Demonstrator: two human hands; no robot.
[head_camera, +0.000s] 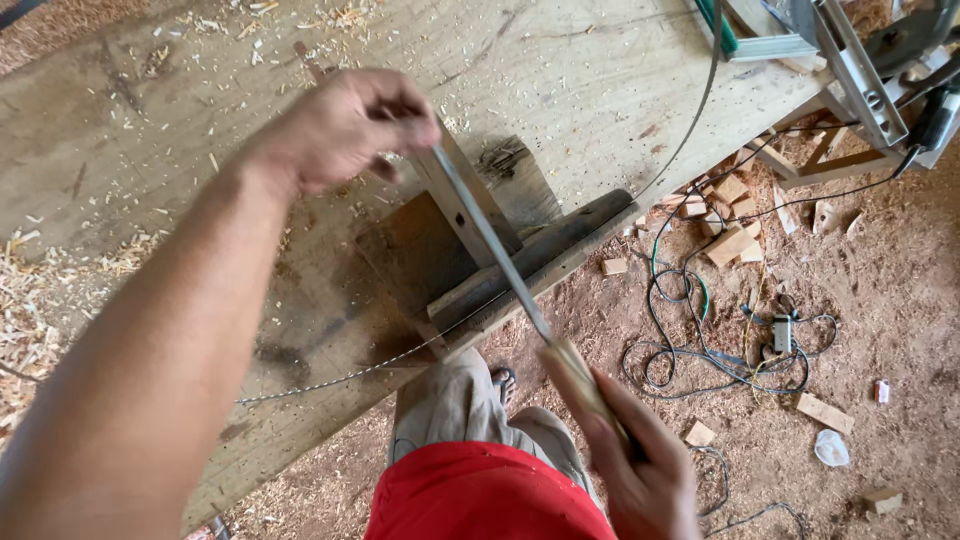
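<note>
A long metal file (490, 240) with a pale wooden handle (578, 383) lies slantwise across a dark wooden clamp block (545, 250) at the workbench's edge. My right hand (645, 470) grips the handle, low and off the bench. The file's far tip is pinched by my left hand (350, 125), over the bench top. A thin toothed saw band (330, 382) runs along the bench edge, passes through the clamp block and curves away to the upper right.
The plank workbench (150, 130) is strewn with wood shavings. On the dirt floor lie tangled cables (700, 350), wood offcuts (730, 240) and a small white cup (830, 447). A metal machine frame (860, 70) stands at the top right. My leg and sandalled foot (503, 380) are under the bench edge.
</note>
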